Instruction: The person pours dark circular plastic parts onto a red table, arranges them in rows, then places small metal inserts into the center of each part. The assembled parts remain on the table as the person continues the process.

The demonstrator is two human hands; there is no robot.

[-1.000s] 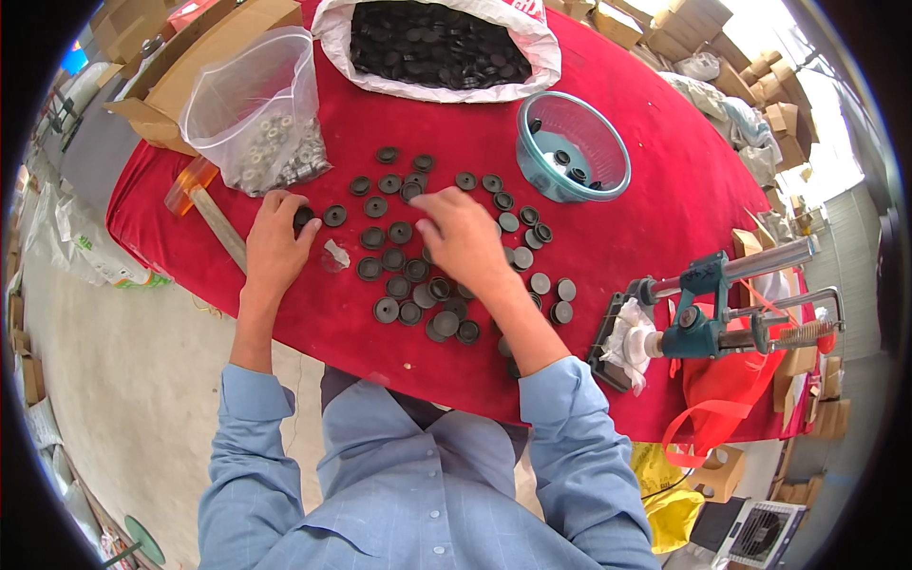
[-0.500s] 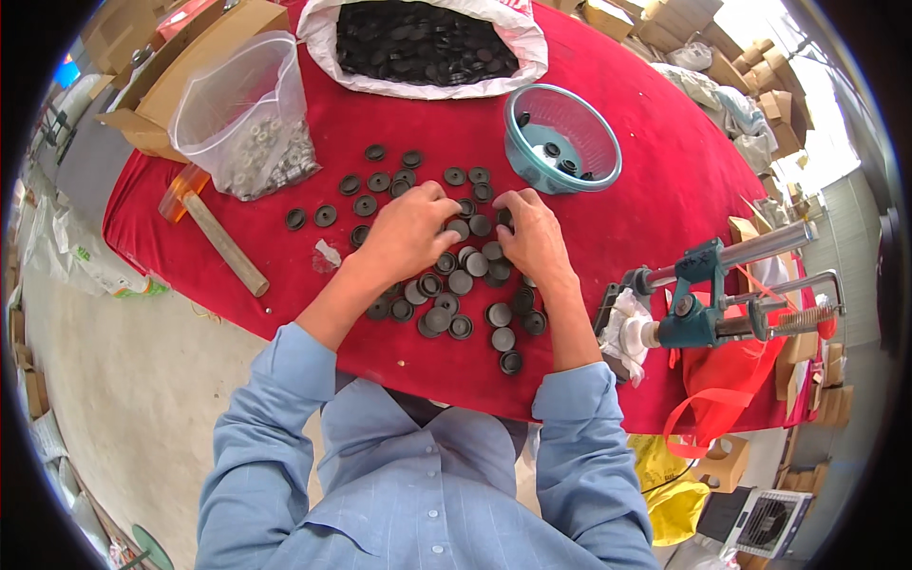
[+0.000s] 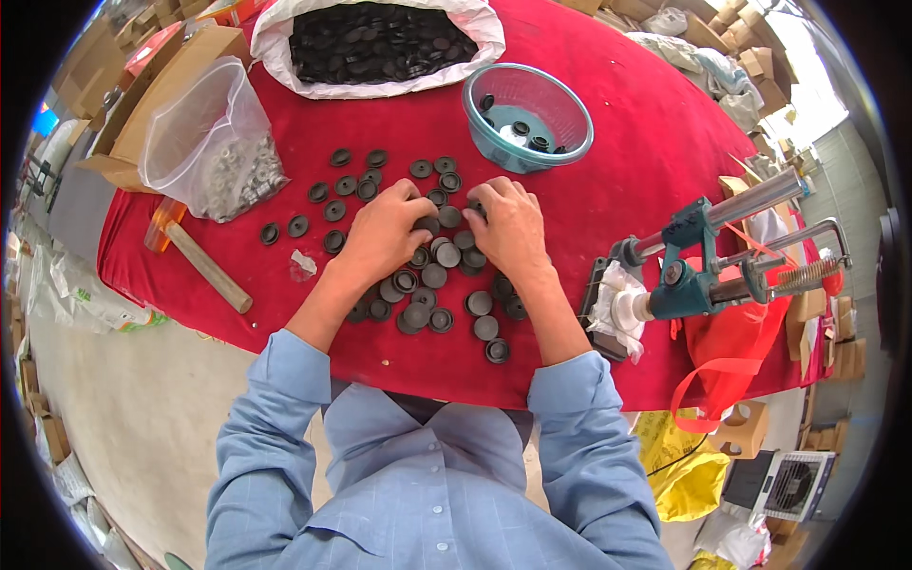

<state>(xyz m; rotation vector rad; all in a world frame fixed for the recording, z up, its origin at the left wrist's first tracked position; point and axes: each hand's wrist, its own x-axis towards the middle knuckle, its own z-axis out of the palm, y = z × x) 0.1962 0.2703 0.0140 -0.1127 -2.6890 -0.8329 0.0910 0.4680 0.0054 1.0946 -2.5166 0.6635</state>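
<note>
Many small round dark caps are spread over the red tablecloth, some with a rimmed hollow side up, like this cap (image 3: 441, 320), others flat side up. My left hand (image 3: 382, 230) is among them, thumb and fingers closed on a dark cap (image 3: 427, 225). Close by on the right, my right hand (image 3: 513, 226) has its thumb and index finger curled round another dark cap (image 3: 478, 207), which the fingers partly hide. Several caps lie between and below the hands, and another group lies beyond my left hand.
A white sack (image 3: 271, 47) full of black caps stands at the back. Right of it is a teal basin (image 3: 527, 157) with a few pieces inside. A clear tub (image 3: 195, 142) of small pale parts and a mallet (image 3: 209, 266) are left. A green hand press (image 3: 689, 275) stands right.
The whole view has shifted, so the table things sit farther left. The left fingers have closed on a cap; the right hand keeps its curled grip.
</note>
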